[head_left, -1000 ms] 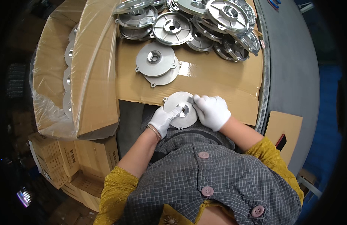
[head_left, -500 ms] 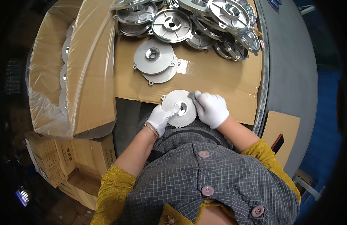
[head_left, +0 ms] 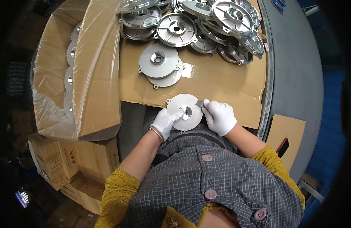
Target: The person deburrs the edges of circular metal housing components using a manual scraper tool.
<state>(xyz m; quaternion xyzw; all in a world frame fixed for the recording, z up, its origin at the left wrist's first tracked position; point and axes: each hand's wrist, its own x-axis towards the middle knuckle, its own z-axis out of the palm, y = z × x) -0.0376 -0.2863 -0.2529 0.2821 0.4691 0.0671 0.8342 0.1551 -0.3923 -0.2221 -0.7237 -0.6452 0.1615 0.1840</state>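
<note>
A round, light-grey metal end cover (head_left: 182,102) with small lugs on its rim is held just beyond my lap. My left hand (head_left: 166,121), in a white glove, grips its left side, with the thumb at the central hole. In my gloved right hand (head_left: 220,116) is a small flat grey piece (head_left: 199,103), pinched between thumb and fingers against the cover's upper right edge. Its kind I cannot make out. Two more covers (head_left: 158,60) lie overlapped on the cardboard sheet (head_left: 221,87) ahead of my hands.
A pile of shiny metal covers (head_left: 177,28) covers the far side of the cardboard. On the left stands a plastic-lined carton (head_left: 97,76) with several covers inside. Below it are open cartons (head_left: 88,163). At right, a dark phone-like object (head_left: 282,147) lies on a cardboard piece (head_left: 283,127).
The small grey piece has shifted slightly down along the cover's edge with my right hand. My left hand keeps its grip. The whole view has moved a little.
</note>
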